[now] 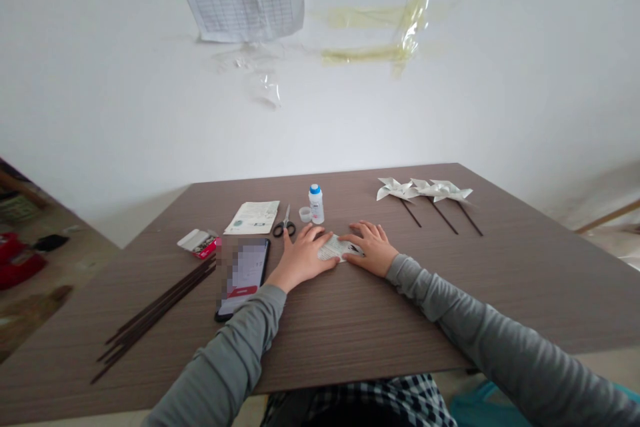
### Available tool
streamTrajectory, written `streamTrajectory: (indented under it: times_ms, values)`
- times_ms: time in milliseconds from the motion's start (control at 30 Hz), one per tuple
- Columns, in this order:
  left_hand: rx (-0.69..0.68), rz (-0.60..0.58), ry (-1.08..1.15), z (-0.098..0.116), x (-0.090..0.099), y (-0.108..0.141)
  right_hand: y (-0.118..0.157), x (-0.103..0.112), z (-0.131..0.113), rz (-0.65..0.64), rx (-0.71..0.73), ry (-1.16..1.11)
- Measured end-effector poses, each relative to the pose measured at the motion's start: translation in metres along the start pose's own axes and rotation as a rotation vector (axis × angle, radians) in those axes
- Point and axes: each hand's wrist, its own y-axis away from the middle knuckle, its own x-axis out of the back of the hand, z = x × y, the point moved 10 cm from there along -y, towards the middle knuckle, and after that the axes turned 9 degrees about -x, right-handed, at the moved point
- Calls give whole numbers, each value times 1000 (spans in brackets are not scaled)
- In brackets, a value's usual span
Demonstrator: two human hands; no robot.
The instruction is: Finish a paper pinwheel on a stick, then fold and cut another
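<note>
A small piece of printed paper [331,249] lies flat on the brown table, between my two hands. My left hand [306,255] rests with fingers spread over its left side. From the other side my right hand [371,247] lies on the paper's right edge, fingers apart as well. Parts of the paper are hidden under the fingers. Just beyond my hands stands a white glue bottle with a blue cap [316,205], beside a small clear cup [305,214]. Black-handled scissors [285,225] lie close to my left fingertips.
Several paper sheets [253,218] lie at the back left, near an opened red-and-white box [200,243]. A phone [245,280] and several dark sticks [155,317] are left of my arm. Three paper pinwheels [433,191] on sticks lie at the back right, before the wall [350,120].
</note>
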Motion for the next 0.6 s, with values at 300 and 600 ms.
streamTrajectory:
  times_ms: [300,600]
  values:
    - [-1,37,16,4,2,0,0,1,2,-34,-32,18]
    - [45,-37,29,2,9,3,-2,0,3,-59,-45,8]
